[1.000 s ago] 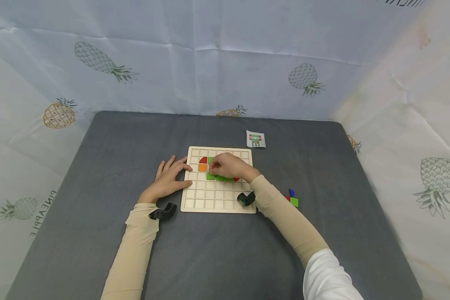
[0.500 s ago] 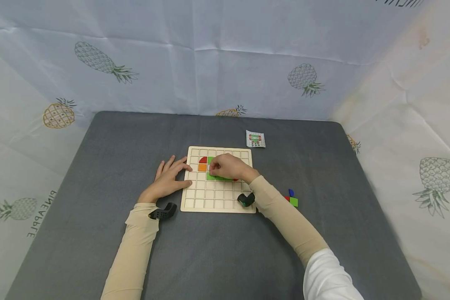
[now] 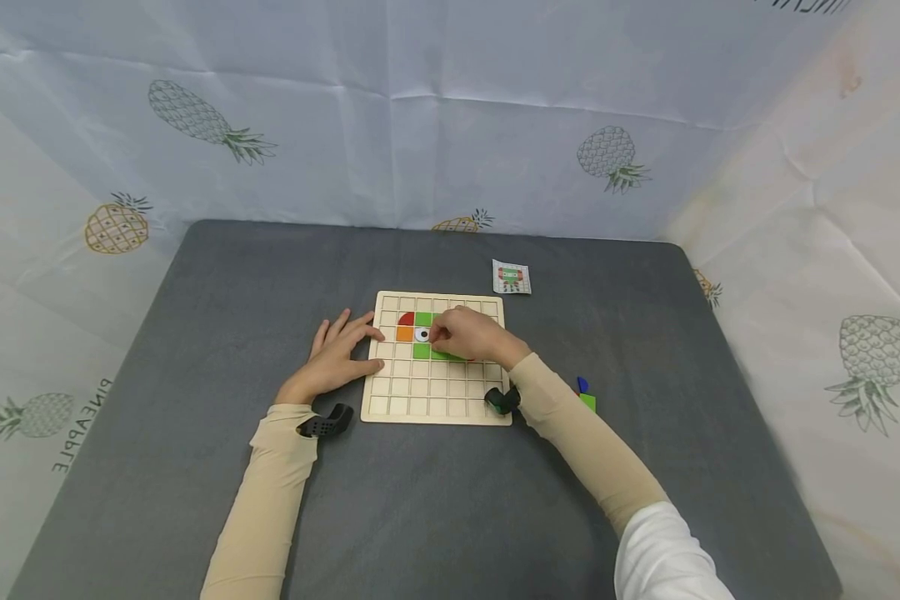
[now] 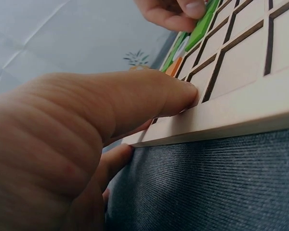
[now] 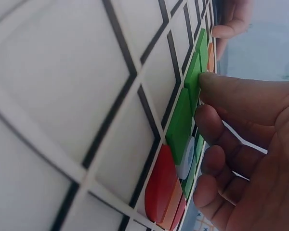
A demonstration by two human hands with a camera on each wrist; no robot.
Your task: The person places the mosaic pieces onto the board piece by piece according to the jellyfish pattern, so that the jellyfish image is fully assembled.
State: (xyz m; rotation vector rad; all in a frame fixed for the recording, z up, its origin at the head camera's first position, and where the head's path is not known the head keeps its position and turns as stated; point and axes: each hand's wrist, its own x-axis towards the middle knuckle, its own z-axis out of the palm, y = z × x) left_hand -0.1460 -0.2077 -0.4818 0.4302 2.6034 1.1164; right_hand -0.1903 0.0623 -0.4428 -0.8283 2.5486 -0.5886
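Note:
A light wooden grid board [image 3: 390,402] lies on the table. My left hand [image 3: 332,357] rests at its left side, fingers spread, with the thumb on the rim. Bent fingers of my right hand [image 3: 471,332] hover low over the coloured tiles, just right of a white tile with a black eye [image 3: 422,334]. In the right wrist view the right thumb meets the edge of a green tile [image 5: 192,77]; whether anything is between the fingertips is hidden. An orange tile [image 3: 405,334] and a red rounded tile [image 3: 407,319] sit left of the eye tile.
A small printed pattern card [image 3: 512,277] lies beyond the board's top right corner. Loose pieces, a blue curved one [image 3: 582,385] and a green square [image 3: 588,403], lie to the right, partly behind the right sleeve [image 3: 585,437]. Pineapple-print cloth [image 3: 390,150] surrounds the grey table [image 3: 405,500].
My right hand has shifted slightly right, uncovering the eye tile that its fingertips were over before. My left hand has stayed in place.

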